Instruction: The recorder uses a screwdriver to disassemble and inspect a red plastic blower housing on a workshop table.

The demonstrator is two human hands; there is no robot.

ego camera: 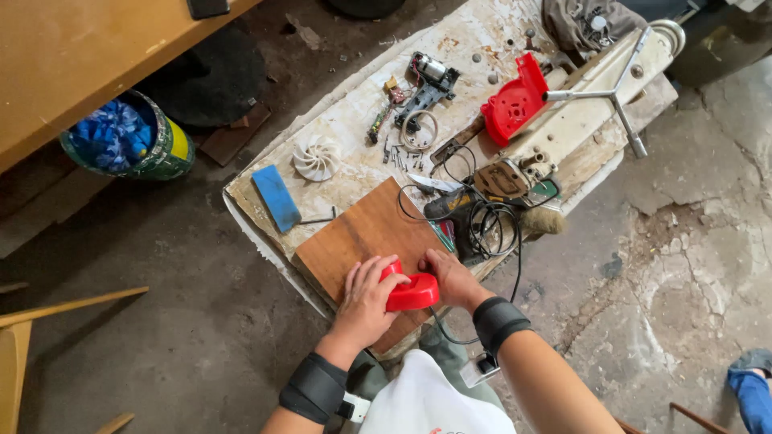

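Both my hands hold a red plastic casing part (412, 292) over a brown wooden board (358, 237) at the near edge of a low workbench (354, 120). My left hand (366, 301) wraps its left side, fingers over the top. On the casing's right side rests my right hand (450, 277). Each wrist wears a black band. A black cable runs from under the casing toward a tangle of wires (482, 221).
On the bench lie a white fan impeller (316, 157), a blue block (276, 198), a small motor (430, 76), screws, another red casing half (515, 103), a metal cross wrench (615, 96) and a brush (543, 221). A bucket (129, 137) stands at left.
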